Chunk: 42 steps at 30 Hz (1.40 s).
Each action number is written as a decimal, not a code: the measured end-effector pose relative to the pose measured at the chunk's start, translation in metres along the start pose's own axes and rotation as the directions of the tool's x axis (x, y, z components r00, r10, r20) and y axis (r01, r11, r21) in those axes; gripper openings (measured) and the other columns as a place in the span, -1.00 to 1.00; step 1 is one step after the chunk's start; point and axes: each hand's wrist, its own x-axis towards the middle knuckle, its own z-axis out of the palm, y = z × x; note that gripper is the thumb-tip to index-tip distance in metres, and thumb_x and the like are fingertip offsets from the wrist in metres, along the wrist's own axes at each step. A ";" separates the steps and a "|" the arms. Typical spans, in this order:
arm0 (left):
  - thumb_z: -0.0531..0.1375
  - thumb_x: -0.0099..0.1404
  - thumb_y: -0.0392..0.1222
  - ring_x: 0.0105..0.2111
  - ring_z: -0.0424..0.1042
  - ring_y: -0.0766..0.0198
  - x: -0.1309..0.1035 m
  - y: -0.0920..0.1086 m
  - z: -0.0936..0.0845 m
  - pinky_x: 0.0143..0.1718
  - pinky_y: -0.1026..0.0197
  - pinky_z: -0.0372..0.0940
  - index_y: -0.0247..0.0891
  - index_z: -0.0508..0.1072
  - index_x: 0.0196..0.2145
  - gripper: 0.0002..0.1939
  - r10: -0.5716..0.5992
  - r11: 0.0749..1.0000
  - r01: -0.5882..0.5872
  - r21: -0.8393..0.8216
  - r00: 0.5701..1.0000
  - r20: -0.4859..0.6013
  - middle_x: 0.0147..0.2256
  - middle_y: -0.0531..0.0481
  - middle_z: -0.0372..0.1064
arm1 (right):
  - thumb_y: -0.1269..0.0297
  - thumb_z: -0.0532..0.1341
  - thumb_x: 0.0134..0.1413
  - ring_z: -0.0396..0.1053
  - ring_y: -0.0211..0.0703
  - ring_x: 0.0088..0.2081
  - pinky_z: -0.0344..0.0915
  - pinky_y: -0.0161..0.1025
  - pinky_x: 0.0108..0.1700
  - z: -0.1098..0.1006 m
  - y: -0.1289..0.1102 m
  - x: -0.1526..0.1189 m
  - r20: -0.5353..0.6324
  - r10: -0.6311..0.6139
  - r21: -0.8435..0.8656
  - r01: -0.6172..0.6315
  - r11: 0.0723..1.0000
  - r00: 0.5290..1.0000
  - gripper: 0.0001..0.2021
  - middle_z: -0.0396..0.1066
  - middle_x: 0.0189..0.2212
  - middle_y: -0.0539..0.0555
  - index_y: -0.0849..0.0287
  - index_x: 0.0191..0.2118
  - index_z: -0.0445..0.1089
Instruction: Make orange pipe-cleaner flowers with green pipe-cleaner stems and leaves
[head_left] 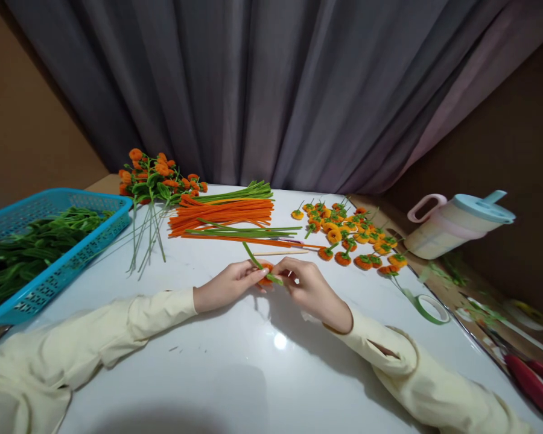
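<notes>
Pinching an orange bloom and its green strip between two hands

The person's left hand holds a small orange flower head between thumb and fingers, low over the middle of the white table. The right hand is drawn narrow, its fingertips pinching the green strip near the bloom. The left grip probably steadies the flower while the right fingers manage the strip; whether the green showing there is one piece or two cannot be told.

Supplies seem set within easy reach and sorted by kind. Orange stems lie stacked behind the hands, with one green bundle behind them and a few loose green stems in front, too overlapped to count. One thin stick lies just beyond the fingers.

To the right spread the small flower heads, perhaps two dozen or more, green side mostly up, likely to spare their petals. One bunch of stemmed flowers rests at the far left, beside one blue basket of leaves. One tape roll and one lidded cup stand at the right.
</notes>
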 end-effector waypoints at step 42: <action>0.31 0.08 -0.04 -0.40 0.52 0.19 0.002 -0.003 -0.006 -0.34 0.21 0.41 -0.33 0.33 -0.28 -0.64 -0.299 0.895 0.324 -0.307 0.946 0.128 -0.40 -0.10 0.48 | 0.45 0.06 0.17 0.33 -0.25 -0.32 0.34 -0.32 -0.33 0.005 0.028 -0.019 -0.014 -0.315 0.088 0.315 0.945 0.949 -0.89 0.36 -0.33 0.11 0.17 -0.22 0.28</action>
